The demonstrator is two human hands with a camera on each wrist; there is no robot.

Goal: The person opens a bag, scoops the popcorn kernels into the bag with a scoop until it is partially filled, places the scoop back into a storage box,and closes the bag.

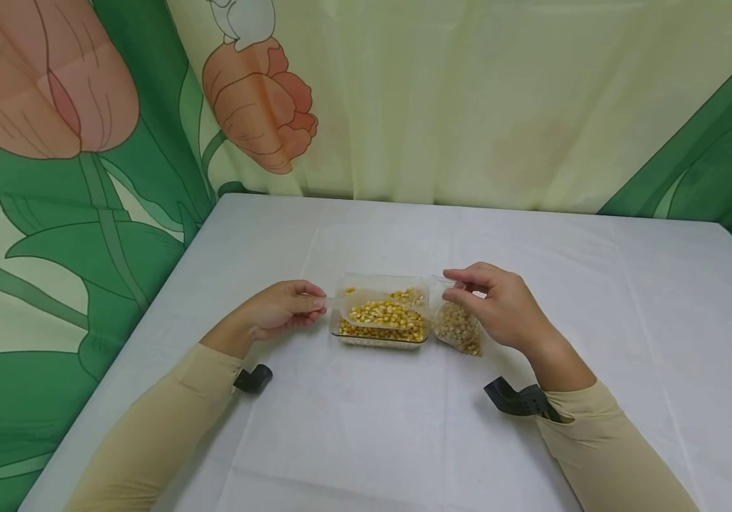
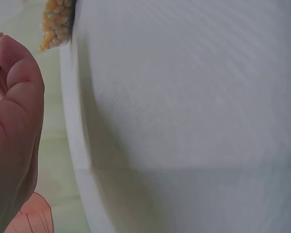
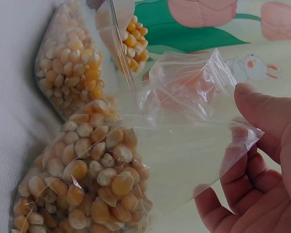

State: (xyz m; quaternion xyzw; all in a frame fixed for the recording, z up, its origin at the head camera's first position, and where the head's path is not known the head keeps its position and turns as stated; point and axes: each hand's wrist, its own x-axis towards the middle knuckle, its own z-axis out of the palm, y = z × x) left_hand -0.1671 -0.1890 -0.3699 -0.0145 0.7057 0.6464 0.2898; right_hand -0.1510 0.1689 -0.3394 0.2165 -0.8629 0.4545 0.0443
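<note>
A clear plastic tray (image 1: 348, 340) of yellow corn kernels sits mid-table. My left hand (image 1: 318, 304) pinches the handle of a clear scoop (image 1: 384, 313) heaped with kernels, held just over the tray. In the left wrist view only the left hand's palm (image 2: 14, 121) and a few kernels (image 2: 56, 22) show. My right hand (image 1: 458, 284) pinches the open top of a small clear bag (image 1: 458, 331), partly filled with kernels, resting right of the tray. The right wrist view shows the bag (image 3: 87, 184), its mouth held up by my fingers (image 3: 266, 126), and the scoop (image 3: 131, 39) beyond.
A white cloth covers the table (image 1: 372, 441); its left edge (image 1: 148, 320) and back edge (image 1: 468, 206) are close to a hanging floral curtain (image 1: 468, 99). Black wrist mounts (image 1: 252, 378) (image 1: 519, 400) sit below both sleeves.
</note>
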